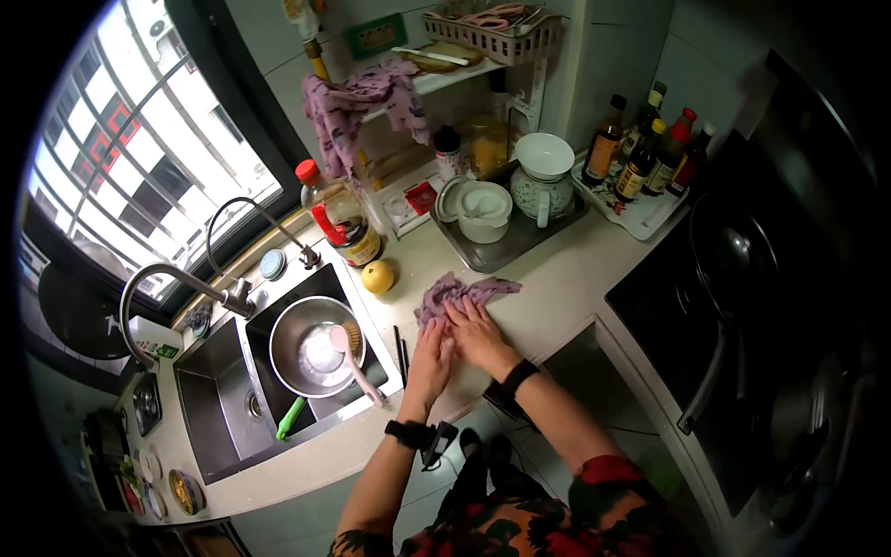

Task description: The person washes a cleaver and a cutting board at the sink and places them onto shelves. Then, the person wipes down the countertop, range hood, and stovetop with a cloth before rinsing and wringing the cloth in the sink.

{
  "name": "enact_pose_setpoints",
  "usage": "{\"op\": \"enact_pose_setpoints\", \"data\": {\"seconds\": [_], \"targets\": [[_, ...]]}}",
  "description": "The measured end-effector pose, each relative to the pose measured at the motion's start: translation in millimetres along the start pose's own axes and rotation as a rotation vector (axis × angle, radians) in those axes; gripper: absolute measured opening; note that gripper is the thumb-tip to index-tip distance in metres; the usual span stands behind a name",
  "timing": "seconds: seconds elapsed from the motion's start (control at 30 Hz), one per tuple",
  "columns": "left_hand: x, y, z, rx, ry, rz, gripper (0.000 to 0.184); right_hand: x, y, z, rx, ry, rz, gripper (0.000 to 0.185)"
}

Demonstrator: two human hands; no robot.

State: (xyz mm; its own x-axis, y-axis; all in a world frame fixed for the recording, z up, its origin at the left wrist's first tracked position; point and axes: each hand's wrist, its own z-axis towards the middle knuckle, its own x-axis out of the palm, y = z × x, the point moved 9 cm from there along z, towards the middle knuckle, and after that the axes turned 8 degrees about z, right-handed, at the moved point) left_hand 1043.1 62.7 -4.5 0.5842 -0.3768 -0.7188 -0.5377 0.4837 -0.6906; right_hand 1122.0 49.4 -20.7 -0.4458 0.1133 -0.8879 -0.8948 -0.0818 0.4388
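A crumpled purple patterned cloth point(464, 295) lies on the pale countertop point(566, 265). My right hand point(476, 332) rests flat on its near side, with the fingers stretched out and slightly apart. Close beside it, my left hand point(432, 360) reaches to the cloth's left edge, its fingers extended; the undersides of both hands are hidden. Two thin black sticks point(401, 356) lie just left of my left hand. A yellow round fruit point(378, 277) sits behind them, near a red-capped bottle point(342, 218) of dark liquid.
Left is a double sink point(215, 390) holding a metal bowl point(295, 357), with a pink-handled brush point(355, 364) across its rim. A tray point(520, 249) bears a lidded pot point(484, 213) and a patterned jug point(538, 197). Several sauce bottles point(640, 167) and a black stove point(668, 306) stand right.
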Motion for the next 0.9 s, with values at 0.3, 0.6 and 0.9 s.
{"op": "enact_pose_setpoints", "data": {"seconds": [0.3,0.6,0.9], "targets": [[53,-2,74,0.241,0.049,0.242,0.037,-20,-47,11,0.153,0.038,0.005,0.038],[92,-31,62,0.329,0.238,0.424,0.046,-39,-66,-40,0.252,-0.082,-0.062,0.033],[171,-122,111,0.343,0.312,0.365,0.046,-102,-204,-71,0.750,-0.112,0.011,0.037]]}}
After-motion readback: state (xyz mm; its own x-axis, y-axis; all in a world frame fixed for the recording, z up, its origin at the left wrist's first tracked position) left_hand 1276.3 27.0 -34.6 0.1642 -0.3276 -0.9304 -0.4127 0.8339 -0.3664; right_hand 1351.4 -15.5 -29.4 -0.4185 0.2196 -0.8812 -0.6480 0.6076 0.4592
